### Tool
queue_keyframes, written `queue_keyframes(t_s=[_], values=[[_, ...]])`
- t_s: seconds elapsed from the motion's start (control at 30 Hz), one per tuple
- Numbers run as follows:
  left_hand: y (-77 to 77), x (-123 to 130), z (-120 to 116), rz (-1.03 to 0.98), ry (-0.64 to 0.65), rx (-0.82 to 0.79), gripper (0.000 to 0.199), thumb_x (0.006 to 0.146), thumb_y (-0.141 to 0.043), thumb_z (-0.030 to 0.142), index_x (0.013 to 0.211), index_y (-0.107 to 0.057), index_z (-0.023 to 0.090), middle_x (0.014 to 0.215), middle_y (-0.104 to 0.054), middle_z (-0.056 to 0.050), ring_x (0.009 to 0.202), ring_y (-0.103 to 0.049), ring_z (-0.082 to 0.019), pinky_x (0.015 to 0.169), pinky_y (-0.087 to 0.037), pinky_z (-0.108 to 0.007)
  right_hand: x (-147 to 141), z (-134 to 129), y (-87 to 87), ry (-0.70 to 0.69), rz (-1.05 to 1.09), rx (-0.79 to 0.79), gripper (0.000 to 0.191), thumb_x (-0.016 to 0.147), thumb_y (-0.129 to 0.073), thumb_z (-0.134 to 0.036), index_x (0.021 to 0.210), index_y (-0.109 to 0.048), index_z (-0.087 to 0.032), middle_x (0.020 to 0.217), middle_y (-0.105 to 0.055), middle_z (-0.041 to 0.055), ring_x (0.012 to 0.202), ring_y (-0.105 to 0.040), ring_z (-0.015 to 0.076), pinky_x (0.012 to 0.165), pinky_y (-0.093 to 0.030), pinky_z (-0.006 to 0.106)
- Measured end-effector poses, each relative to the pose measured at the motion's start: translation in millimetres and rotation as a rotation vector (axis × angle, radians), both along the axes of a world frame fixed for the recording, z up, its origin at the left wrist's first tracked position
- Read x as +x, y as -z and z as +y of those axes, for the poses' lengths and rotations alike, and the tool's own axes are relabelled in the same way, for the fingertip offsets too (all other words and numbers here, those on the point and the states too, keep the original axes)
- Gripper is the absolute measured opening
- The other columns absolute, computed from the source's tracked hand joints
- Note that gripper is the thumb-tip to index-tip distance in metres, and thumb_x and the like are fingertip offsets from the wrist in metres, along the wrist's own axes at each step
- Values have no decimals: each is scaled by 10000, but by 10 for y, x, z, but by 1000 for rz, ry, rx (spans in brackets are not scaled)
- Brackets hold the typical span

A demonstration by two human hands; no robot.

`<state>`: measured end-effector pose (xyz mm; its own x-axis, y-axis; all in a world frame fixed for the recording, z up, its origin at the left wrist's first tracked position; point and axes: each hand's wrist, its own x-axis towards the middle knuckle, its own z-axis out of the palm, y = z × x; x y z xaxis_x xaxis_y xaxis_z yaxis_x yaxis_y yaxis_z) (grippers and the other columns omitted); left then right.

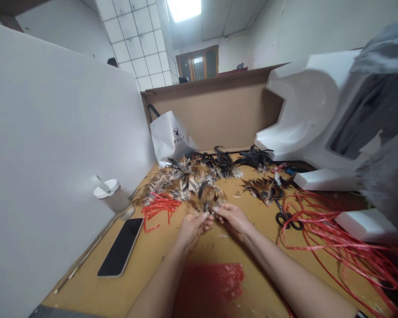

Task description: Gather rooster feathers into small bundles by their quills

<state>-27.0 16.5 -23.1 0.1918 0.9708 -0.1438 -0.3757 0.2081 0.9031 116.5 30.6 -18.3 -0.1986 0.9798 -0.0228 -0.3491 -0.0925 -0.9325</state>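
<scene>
Brown and dark feathers (208, 197) fan out upward from between my two hands. My left hand (195, 227) is closed, thumb and fingers pinching the feathers near their base. From the other side my right hand (230, 216) pinches the same bunch with thumb and forefinger. Just beyond my hands lies a wide pile of loose brown, pale and black feathers (175, 179). Cut red plastic strips (161, 204) lie to the left of my left hand. A smaller heap of feathers (263, 187) is right of my right hand, beside black-handled scissors (287, 220).
At left are a phone (121, 248) and a lidded cup (114, 196). A white paper bag (170, 137) stands at the back against a cardboard wall (225, 117). Long red strips (338, 247) and white foam blocks (366, 224) spread at right. A red patch (215, 282) marks the near tabletop.
</scene>
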Motion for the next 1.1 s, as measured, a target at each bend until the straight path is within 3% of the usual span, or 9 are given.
queue_keyframes(t_s=[0.23,0.53,0.83,1.1], values=[[16,-4,-15,-37,90,-69,211,635,-665,254,750,-637,80,663,-636,-50,504,-537,-40,463,-388,-117,-20,-26,-2,37,-176,90,323,568,-663,-427,546,-530,-134,522,-570,-8,491,-478,96,501,-332,212],[41,6,-27,44,112,-30,239,620,-666,302,678,-628,73,613,-616,-52,478,-512,-49,449,-353,-140,-59,-21,57,77,-244,134,302,573,-655,-406,520,-510,-147,494,-558,-20,474,-480,99,508,-357,219],[61,-27,-4,194,100,72,277,586,-674,343,633,-629,74,556,-602,-55,452,-505,-75,450,-364,-175,-11,-26,29,-41,-232,193,249,602,-640,-355,535,-544,-135,498,-570,-13,497,-507,106,531,-389,220],[25,-71,15,346,205,170,277,622,-631,364,626,-638,87,521,-614,-63,429,-525,-105,461,-402,-214,44,-57,-73,-192,-289,365,222,667,-601,-335,562,-580,-141,565,-569,7,544,-517,120,570,-412,236]])
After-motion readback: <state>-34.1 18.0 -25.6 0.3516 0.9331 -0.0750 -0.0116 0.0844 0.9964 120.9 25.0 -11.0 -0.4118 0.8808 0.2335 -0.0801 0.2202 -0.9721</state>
